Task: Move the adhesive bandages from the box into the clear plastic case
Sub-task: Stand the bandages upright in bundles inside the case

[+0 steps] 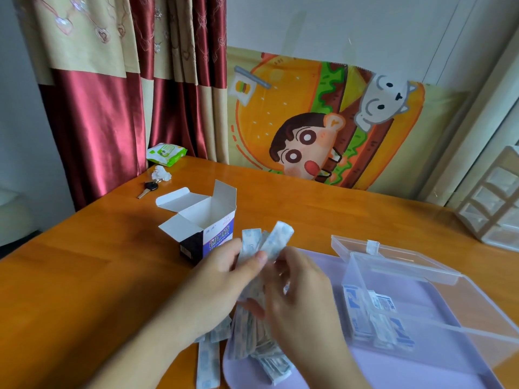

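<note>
The bandage box (202, 220) stands upright on the wooden table with its top flaps open. My left hand (216, 287) grips a bundle of wrapped adhesive bandages (252, 242) just in front of the box. My right hand (300, 293) pinches one bandage (276, 238) at the top of that bundle. More bandages (254, 343) lie in a heap under my hands, partly on the purple tray (393, 372). The clear plastic case (438, 313) sits open on the tray to the right, with a few blue-and-white packets (376, 315) in its left compartment.
A key (148, 189), a crumpled tissue (162, 173) and a green wipes pack (166, 153) lie at the table's far left. A small drawer organiser (494, 200) stands at the right edge. A cartoon cloth (323, 119) and curtains hang behind the table.
</note>
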Available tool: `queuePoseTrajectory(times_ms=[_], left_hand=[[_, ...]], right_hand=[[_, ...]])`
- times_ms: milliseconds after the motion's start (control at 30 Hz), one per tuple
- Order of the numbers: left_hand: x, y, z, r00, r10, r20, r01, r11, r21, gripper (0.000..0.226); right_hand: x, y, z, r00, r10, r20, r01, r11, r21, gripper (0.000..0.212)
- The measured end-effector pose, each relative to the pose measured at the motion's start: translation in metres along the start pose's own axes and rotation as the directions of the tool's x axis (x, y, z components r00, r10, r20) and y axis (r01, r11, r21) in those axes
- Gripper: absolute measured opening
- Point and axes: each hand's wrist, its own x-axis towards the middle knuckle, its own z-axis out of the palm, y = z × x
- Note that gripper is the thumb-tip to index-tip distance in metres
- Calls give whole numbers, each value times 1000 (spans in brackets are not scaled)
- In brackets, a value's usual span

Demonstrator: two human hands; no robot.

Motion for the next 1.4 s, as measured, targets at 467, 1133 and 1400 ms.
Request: queuePoseTrajectory(times_ms=[467,1133,1400], left_hand=[[0,-2,1,991,-88,100,95,993,-75,35],[9,9,-26,935,-126,-331,28,958,-285,26],[9,10,-29,917,-114,-381,-8,952,-305,25]], right_hand=[[-4,9,13,945,-269,187,300,940,-162,100],[-21,6,51,831,-352,431,543,679,-494,5],[-5,-6,28,917,-396,-56,326,820,-470,25]])
